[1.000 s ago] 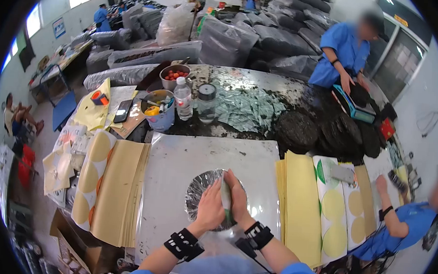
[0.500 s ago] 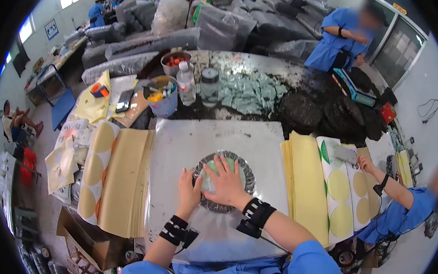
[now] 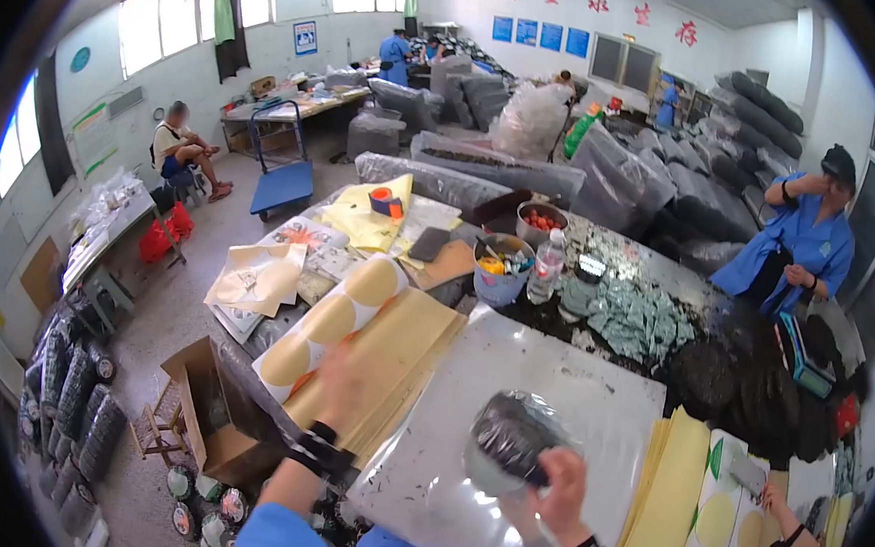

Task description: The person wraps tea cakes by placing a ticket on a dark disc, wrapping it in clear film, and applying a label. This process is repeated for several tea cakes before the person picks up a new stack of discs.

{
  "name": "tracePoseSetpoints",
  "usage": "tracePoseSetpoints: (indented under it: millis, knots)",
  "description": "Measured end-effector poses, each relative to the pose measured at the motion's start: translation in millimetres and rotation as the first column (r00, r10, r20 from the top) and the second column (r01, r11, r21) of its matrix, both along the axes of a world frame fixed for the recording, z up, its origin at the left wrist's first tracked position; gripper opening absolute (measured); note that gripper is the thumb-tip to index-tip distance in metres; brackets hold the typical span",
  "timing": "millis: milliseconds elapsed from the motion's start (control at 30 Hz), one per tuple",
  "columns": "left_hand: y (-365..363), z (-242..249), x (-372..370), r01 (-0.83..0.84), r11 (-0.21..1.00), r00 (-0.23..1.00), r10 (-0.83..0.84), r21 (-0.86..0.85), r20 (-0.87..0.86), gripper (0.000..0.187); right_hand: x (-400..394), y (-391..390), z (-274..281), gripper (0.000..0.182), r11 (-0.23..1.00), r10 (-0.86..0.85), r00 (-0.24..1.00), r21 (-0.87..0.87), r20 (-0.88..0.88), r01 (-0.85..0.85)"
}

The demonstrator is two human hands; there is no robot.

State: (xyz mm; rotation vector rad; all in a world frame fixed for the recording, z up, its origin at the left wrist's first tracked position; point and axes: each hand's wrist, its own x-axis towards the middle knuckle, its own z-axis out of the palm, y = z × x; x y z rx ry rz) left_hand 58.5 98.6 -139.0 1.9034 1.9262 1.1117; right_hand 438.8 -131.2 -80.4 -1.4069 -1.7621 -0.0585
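Observation:
My right hand (image 3: 560, 487) grips the near right edge of a round dark disc wrapped in clear plastic (image 3: 516, 439), its fingers curled on the edge. The disc is tilted up over the smooth metal sheet (image 3: 426, 463). To the left, my left hand (image 3: 343, 383) is over the brown paper sheets (image 3: 376, 370), beside the strip of round yellow labels (image 3: 298, 350). Motion blur smears its fingers, and nothing can be made out in them.
Behind the sheet stand a tub of tools (image 3: 500, 282), a water bottle (image 3: 546, 267) and green wrapped pieces (image 3: 640, 316). Dark round cakes (image 3: 702, 375) lie right. A co-worker's hand (image 3: 772, 500) is by the right labels; another person (image 3: 800, 236) stands behind.
The view has swung left and up. My left hand has left the disc and moved left to the paper. My right hand has gone from lying flat on the disc to gripping its edge, tilting it.

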Motion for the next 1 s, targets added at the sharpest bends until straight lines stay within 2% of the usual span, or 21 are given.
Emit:
tracePoseSetpoints:
  millis: [33, 100, 133, 200, 300, 333, 367, 400, 433, 467, 500, 533, 567, 633, 667, 700, 767, 833, 900, 933, 1000]
  knots:
    - [40.7, -34.0, -59.8, -0.191, 0.981, 0.982, 0.191, 0.036, -0.003, 0.05, -9.1, -9.7, -14.7, 0.051, 0.998, 0.064, 0.995, -0.022, 0.076, -0.062]
    - [41.1, -0.4, -110.7, -0.538, 0.843, 0.789, 0.499, -0.012, -0.357, 0.049, -18.3, -23.1, -36.9, 0.043, 0.982, 0.187, 0.954, -0.081, 0.234, -0.173]
    - [37.7, 2.3, -117.9, -0.546, 0.838, 0.786, 0.512, -0.002, -0.347, 0.049, -23.5, -23.0, -25.2, 0.043, 0.981, 0.193, 0.951, -0.068, 0.241, -0.181]
    - [25.4, 9.5, -124.5, -0.207, 0.965, 0.886, 0.113, -0.164, -0.449, 0.061, -34.8, -32.6, 0.6, 0.041, 0.977, 0.138, 0.99, -0.167, 0.032, -0.13]
    - [7.8, 55.3, -102.2, 0.044, 0.994, 0.826, -0.094, -0.101, -0.556, 0.048, -35.0, -20.2, -2.9, 0.045, 0.977, 0.114, 0.993, -0.182, -0.003, -0.113]
    - [36.4, 19.6, -121.3, -0.088, 0.995, 0.949, 0.097, 0.042, -0.299, 0.051, -35.1, -20.2, -2.6, 0.044, 0.971, 0.131, 0.991, -0.201, 0.009, -0.126]
    - [83.6, -27.6, -178.8, 0.186, 0.978, 0.823, -0.205, -0.09, -0.529, 0.051, -35.7, -22.6, -3.5, 0.044, 0.97, 0.133, 0.991, -0.208, 0.014, -0.127]
    - [76.8, -27.5, -168.2, 0.327, 0.909, 0.941, -0.338, -0.259, 0.003, 0.034, -35.5, -24.2, -5.2, 0.044, 0.963, 0.139, 0.99, -0.239, 0.03, -0.128]
    - [66.0, -18.8, -146.6, 0.519, 0.797, 0.785, -0.302, -0.308, 0.54, 0.027, -35.1, -23.8, -6.6, 0.044, 0.955, 0.148, 0.988, -0.267, 0.046, -0.13]
    - [48.0, -1.0, -118.6, 0.512, 0.802, 0.785, -0.292, -0.307, 0.547, 0.027, -35.5, -23.2, -6.2, 0.043, 0.964, 0.147, 0.988, -0.231, 0.047, -0.133]
    - [22.6, 23.8, -85.6, 0.638, 0.577, 0.763, -0.561, -0.51, 0.32, 0.026, -35.7, -25.2, -9.6, 0.043, 0.96, 0.157, 0.986, -0.24, 0.048, -0.141]
    - [9.7, 42.4, -67.9, 0.612, 0.323, 0.581, -0.803, -0.722, 0.133, 0.026, -36.9, -27.0, -14.8, 0.041, 0.966, 0.144, 0.988, -0.223, 0.057, -0.128]
    - [9.1, 52.6, -64.2, 0.607, 0.318, 0.586, -0.798, -0.728, 0.14, 0.026, -38.8, -29.9, -18.5, 0.04, 0.971, 0.129, 0.99, -0.21, 0.063, -0.113]
    - [6.8, 60.1, -61.8, 0.347, 0.806, 0.935, -0.338, -0.48, 0.107, 0.03, -44.4, -33.3, -17.9, 0.04, 0.972, 0.113, 0.99, -0.217, 0.08, -0.094]
    - [15.5, 17.3, -78.7, 0.345, 0.935, 0.912, -0.354, -0.078, -0.209, 0.034, -47.2, -34.7, -18.1, 0.039, 0.976, 0.091, 0.991, -0.205, 0.097, -0.069]
    - [-5.2, 0.4, -76.2, 0.334, 0.938, 0.916, -0.346, -0.092, -0.204, 0.034, -46.9, -37.2, -19.4, 0.039, 0.972, 0.104, 0.99, -0.22, 0.096, -0.081]
    - [-42.5, -23.0, -62.4, 0.509, 0.853, 0.706, -0.335, 0.118, -0.624, 0.034, -45.2, -34.6, -22.7, 0.04, 0.973, 0.087, 0.992, -0.222, 0.087, -0.066]
    - [-61.5, -15.4, -75.2, 0.581, 0.813, 0.68, -0.474, 0.017, -0.559, 0.037, -43.6, -32.4, -34.5, 0.04, 0.976, 0.089, 0.993, -0.208, 0.077, -0.071]
    - [-72.2, -8.0, -102.5, 0.441, 0.874, 0.878, -0.468, -0.206, -0.105, 0.037, -43.6, -33.0, -39.0, 0.04, 0.976, 0.083, 0.994, -0.206, 0.077, -0.066]
    - [-60.9, -6.0, -113.1, 0.345, 0.913, 0.893, -0.248, 0.219, -0.377, 0.031, -44.7, -31.1, -36.8, 0.042, 0.981, 0.075, 0.993, -0.186, 0.096, -0.056]
    - [-44.9, 2.7, -123.8, 0.171, 0.955, 0.928, -0.074, 0.242, -0.365, 0.025, -39.5, -31.2, -46.2, 0.043, 0.982, 0.086, 0.991, -0.177, 0.101, -0.068]
